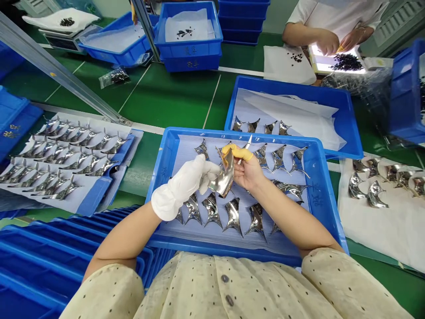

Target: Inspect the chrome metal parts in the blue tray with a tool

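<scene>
A shiny, curved metal part (226,173) with pointed corners is held up over the blue tray (246,252). My left hand (194,177), in a white glove, grips its lower left side. Yellow finger covers sit on the fingertips of my right hand (247,168), which touches the part's upper right edge. A white pen-like tool (247,142) sticks up from my right fingers; the rest of it is hidden. Below, on the tray's white lining, lie rows of similar metal parts (233,215), some covered by my hands and forearms.
Another blue tray (353,119) with paper and several parts stands behind. Metal parts lie on a covered board (84,197) at left and on white paper (381,230) at right. Stacked blue trays (36,266) are lower left. A co-worker's hands (327,42) handle small dark pieces opposite.
</scene>
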`<state>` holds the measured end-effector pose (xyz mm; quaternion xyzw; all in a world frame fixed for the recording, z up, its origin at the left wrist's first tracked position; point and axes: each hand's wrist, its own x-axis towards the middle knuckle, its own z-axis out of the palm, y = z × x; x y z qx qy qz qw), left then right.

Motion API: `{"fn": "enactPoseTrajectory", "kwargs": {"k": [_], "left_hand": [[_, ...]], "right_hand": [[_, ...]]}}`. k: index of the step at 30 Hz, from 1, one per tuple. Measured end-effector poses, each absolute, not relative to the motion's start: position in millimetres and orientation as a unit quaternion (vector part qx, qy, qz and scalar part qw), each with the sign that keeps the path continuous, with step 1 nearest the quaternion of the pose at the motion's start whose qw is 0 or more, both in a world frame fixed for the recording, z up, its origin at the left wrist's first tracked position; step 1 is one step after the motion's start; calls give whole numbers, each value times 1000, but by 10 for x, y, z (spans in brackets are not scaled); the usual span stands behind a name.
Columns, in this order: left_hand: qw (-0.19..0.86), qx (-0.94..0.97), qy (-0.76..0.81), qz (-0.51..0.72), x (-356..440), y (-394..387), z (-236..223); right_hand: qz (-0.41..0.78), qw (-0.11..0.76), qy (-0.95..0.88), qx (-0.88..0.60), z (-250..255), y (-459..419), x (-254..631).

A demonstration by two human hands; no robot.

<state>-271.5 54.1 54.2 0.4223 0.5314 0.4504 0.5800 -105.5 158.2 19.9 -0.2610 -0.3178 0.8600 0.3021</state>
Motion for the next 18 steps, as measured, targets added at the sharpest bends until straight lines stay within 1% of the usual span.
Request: {"fn": "enactPoseTrajectory", "kwargs": {"k": [4,6,9,12,18], "left_hand": [[556,499,520,415,-2724,540,572],[525,477,533,461,-2735,557,583],[493,386,543,560,-2776,607,565],[517,341,509,597,-2822,668,523],[606,273,441,603,-2819,726,503]], "right_hand": [[842,310,-366,-249,184,1546,-1056],[825,309,-401,-253,199,1498,-1038],[811,273,-454,-248,248,1418,-987],[813,249,-480,-215,299,1367,-930],[830,242,-477,-157,334,1334,-882]]}}
